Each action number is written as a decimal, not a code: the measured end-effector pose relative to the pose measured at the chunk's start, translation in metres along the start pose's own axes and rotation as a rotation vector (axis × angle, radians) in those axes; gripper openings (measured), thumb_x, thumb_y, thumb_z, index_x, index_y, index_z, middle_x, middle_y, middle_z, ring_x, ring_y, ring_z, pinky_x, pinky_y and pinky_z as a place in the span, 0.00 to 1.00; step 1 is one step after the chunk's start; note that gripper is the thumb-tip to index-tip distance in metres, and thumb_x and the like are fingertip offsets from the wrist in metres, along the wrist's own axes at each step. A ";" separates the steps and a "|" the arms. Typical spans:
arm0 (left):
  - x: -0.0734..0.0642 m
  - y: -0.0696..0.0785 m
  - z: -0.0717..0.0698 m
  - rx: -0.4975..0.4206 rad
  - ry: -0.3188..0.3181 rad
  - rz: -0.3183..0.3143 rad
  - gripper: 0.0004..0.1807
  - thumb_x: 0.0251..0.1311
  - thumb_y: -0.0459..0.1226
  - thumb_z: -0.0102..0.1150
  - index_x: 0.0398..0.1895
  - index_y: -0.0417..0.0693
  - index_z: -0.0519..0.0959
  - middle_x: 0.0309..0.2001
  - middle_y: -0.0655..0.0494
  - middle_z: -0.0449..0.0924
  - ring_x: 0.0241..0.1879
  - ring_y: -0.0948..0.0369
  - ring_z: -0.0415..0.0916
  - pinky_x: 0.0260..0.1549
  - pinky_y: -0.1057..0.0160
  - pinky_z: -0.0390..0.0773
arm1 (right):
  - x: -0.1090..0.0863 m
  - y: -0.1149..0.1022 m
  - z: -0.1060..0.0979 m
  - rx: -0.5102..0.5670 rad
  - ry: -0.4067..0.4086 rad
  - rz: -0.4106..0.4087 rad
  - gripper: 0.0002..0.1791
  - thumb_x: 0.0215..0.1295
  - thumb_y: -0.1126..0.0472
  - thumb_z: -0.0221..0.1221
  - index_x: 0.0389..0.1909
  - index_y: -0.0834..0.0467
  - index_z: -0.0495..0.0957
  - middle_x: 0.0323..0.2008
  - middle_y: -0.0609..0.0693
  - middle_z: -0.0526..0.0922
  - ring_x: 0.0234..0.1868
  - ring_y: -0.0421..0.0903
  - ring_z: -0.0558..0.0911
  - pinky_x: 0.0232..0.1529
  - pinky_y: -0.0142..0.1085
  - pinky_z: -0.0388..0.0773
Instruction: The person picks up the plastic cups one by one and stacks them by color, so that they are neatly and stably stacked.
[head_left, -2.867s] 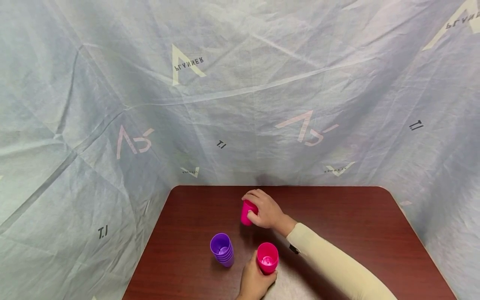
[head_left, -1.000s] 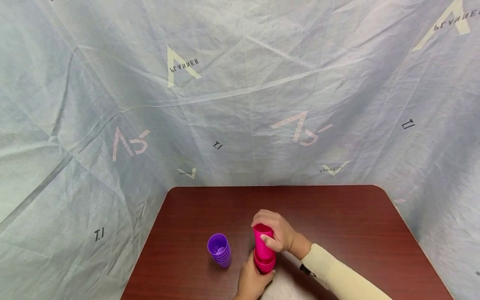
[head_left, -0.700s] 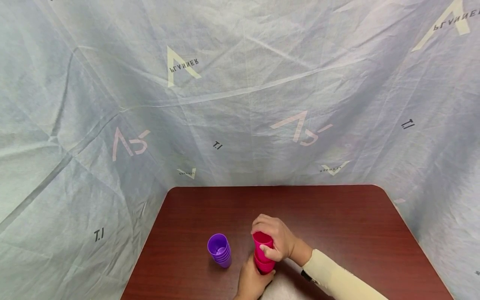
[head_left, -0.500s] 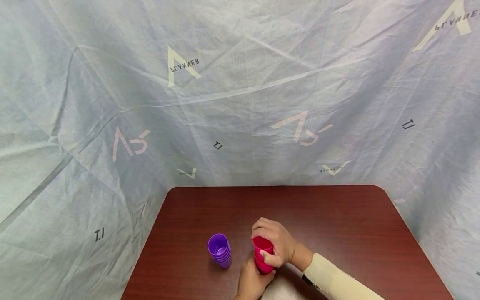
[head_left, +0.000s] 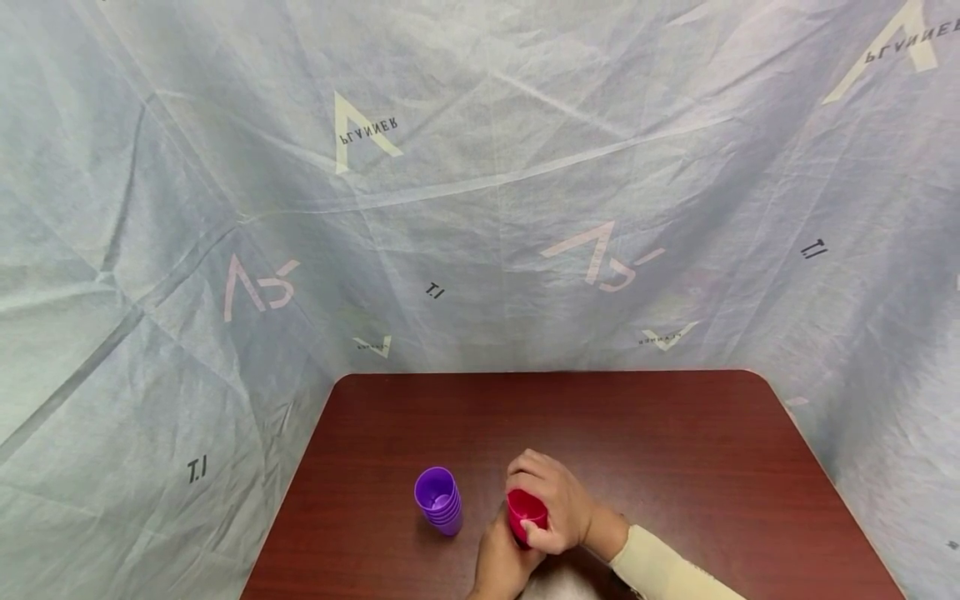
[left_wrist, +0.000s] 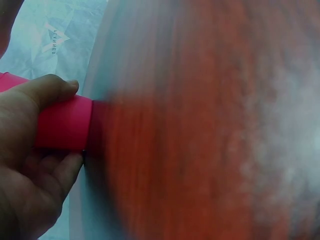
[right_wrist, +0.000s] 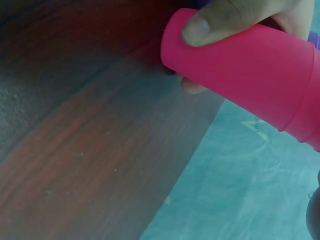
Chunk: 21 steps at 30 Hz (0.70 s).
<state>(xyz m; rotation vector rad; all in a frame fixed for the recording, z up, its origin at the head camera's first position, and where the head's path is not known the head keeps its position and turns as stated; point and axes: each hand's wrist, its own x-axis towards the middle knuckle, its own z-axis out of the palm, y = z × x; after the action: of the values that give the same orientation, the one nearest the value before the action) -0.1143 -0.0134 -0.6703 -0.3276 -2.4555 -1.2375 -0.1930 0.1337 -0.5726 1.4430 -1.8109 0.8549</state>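
A stack of nested pink plastic cups [head_left: 527, 507] stands near the front of the table. Low on it, my left hand [head_left: 504, 557] grips the bottom cup, thumb on one side and fingers on the other. My right hand [head_left: 561, 507] holds the top pink cup by its rim, the thumb bent over the near side. In the right wrist view the pink stack [right_wrist: 250, 75] shows several rims lying close together, with the left thumb [right_wrist: 200, 31] on its lower wall. To the left of both hands, apart from them, is a stack of purple cups [head_left: 441, 502].
The brown wooden table [head_left: 637, 433] has rounded far corners. Grey printed sheeting [head_left: 495, 208] hangs behind it and at both sides. A pale patch of glare [head_left: 558, 583] lies by the near edge.
The right hand has brought a pink cup from the far side toward me and pushed it down into the pink cup in the left hand. The purple stack stays put.
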 end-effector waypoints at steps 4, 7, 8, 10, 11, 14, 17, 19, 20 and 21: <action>-0.001 -0.001 0.001 0.025 0.018 0.023 0.33 0.38 0.39 0.81 0.53 0.50 0.78 0.39 0.60 0.88 0.39 0.65 0.86 0.40 0.65 0.84 | -0.005 0.001 0.003 -0.003 0.014 0.006 0.25 0.36 0.48 0.59 0.39 0.56 0.81 0.41 0.49 0.81 0.41 0.41 0.77 0.42 0.31 0.76; -0.001 -0.001 0.002 0.044 0.026 0.038 0.33 0.37 0.39 0.81 0.51 0.49 0.78 0.38 0.60 0.88 0.38 0.64 0.86 0.39 0.65 0.84 | -0.008 0.001 0.004 -0.007 0.017 0.009 0.25 0.36 0.48 0.59 0.39 0.56 0.82 0.42 0.49 0.81 0.41 0.42 0.77 0.42 0.32 0.76; -0.001 -0.002 0.002 0.046 0.027 0.040 0.33 0.37 0.39 0.81 0.51 0.49 0.78 0.38 0.59 0.88 0.38 0.64 0.86 0.39 0.65 0.84 | -0.009 0.000 0.004 -0.008 0.015 0.015 0.25 0.36 0.48 0.59 0.39 0.56 0.82 0.42 0.49 0.81 0.41 0.42 0.77 0.43 0.32 0.76; -0.002 -0.001 0.002 0.045 0.028 0.040 0.32 0.37 0.39 0.81 0.51 0.49 0.78 0.38 0.59 0.88 0.37 0.64 0.86 0.38 0.65 0.84 | -0.011 -0.001 0.004 -0.012 0.011 0.031 0.25 0.36 0.48 0.59 0.39 0.56 0.82 0.42 0.49 0.81 0.42 0.42 0.77 0.43 0.32 0.76; -0.002 -0.002 0.003 0.046 0.026 0.040 0.32 0.37 0.39 0.81 0.51 0.49 0.78 0.38 0.59 0.88 0.37 0.64 0.86 0.38 0.65 0.84 | -0.013 -0.002 0.004 -0.014 0.009 0.042 0.25 0.36 0.47 0.60 0.39 0.55 0.82 0.42 0.48 0.81 0.42 0.42 0.77 0.43 0.32 0.76; -0.003 -0.001 0.003 0.049 0.018 0.036 0.33 0.37 0.38 0.81 0.52 0.49 0.78 0.39 0.58 0.89 0.38 0.63 0.87 0.39 0.64 0.84 | -0.016 -0.004 0.004 -0.021 0.003 0.081 0.26 0.36 0.47 0.60 0.40 0.54 0.81 0.43 0.48 0.81 0.43 0.41 0.76 0.44 0.31 0.75; -0.003 0.000 0.004 0.055 0.007 0.032 0.35 0.36 0.37 0.80 0.54 0.47 0.78 0.39 0.57 0.89 0.38 0.62 0.87 0.39 0.63 0.85 | -0.018 -0.007 0.004 -0.024 0.002 0.106 0.26 0.37 0.47 0.60 0.41 0.53 0.81 0.44 0.48 0.80 0.43 0.41 0.76 0.44 0.31 0.74; -0.002 0.000 0.003 0.056 0.006 0.044 0.35 0.37 0.37 0.80 0.55 0.47 0.78 0.39 0.56 0.90 0.38 0.62 0.88 0.39 0.63 0.85 | -0.019 -0.008 0.004 -0.026 0.000 0.118 0.26 0.37 0.47 0.61 0.41 0.53 0.81 0.44 0.48 0.80 0.44 0.41 0.76 0.45 0.32 0.75; -0.002 0.000 0.003 0.059 0.008 0.056 0.36 0.37 0.37 0.80 0.56 0.46 0.78 0.40 0.56 0.90 0.38 0.62 0.88 0.39 0.63 0.85 | -0.018 -0.008 0.003 -0.025 -0.002 0.123 0.26 0.37 0.47 0.61 0.42 0.53 0.81 0.45 0.48 0.80 0.45 0.41 0.76 0.45 0.32 0.75; -0.002 -0.001 0.002 0.064 0.013 0.072 0.36 0.37 0.37 0.80 0.56 0.46 0.78 0.40 0.56 0.90 0.38 0.61 0.88 0.38 0.63 0.85 | -0.018 -0.008 0.003 -0.025 -0.005 0.129 0.26 0.38 0.47 0.61 0.42 0.52 0.81 0.45 0.48 0.80 0.45 0.41 0.76 0.46 0.32 0.75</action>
<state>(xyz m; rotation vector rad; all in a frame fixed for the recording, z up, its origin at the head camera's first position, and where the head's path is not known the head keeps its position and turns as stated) -0.1136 -0.0121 -0.6728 -0.3858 -2.4443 -1.1259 -0.1819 0.1394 -0.5887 1.3252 -1.9290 0.8890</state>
